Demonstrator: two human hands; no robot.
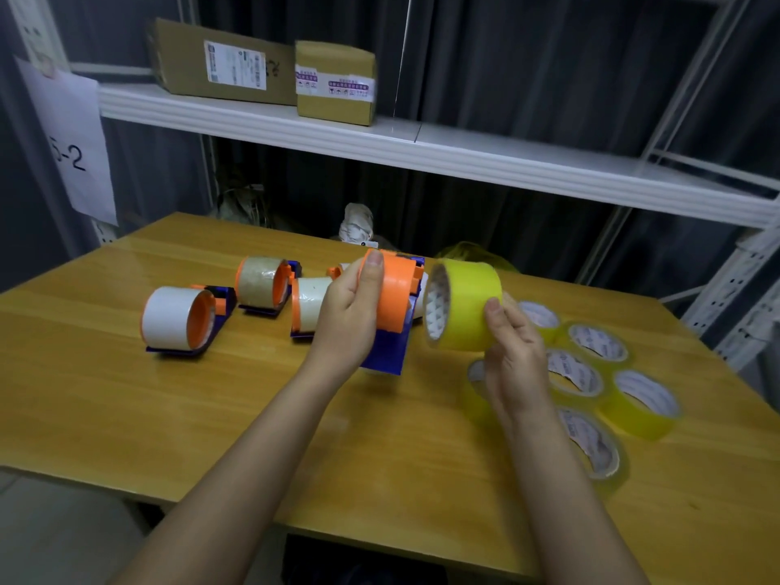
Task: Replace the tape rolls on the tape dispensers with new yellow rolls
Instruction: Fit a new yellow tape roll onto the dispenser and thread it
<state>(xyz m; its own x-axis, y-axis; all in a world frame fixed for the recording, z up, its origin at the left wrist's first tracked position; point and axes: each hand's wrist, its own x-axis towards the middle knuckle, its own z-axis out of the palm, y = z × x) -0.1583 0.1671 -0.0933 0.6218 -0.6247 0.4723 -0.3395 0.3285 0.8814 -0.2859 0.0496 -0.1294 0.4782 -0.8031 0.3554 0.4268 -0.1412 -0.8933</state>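
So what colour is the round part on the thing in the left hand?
Orange drum, seen in the head view.

The left hand (350, 314) covers part of the dispenser (394, 306) in the middle. At lower right, the right arm hides part of a yellow roll (475, 390). The box labels (236, 67) up top are too small to read. The paper sign (74, 149) at upper left is blurry.

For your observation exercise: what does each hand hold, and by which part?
The left hand grips a tape dispenser around its orange hub. The right hand holds a yellow tape roll by its outer band.
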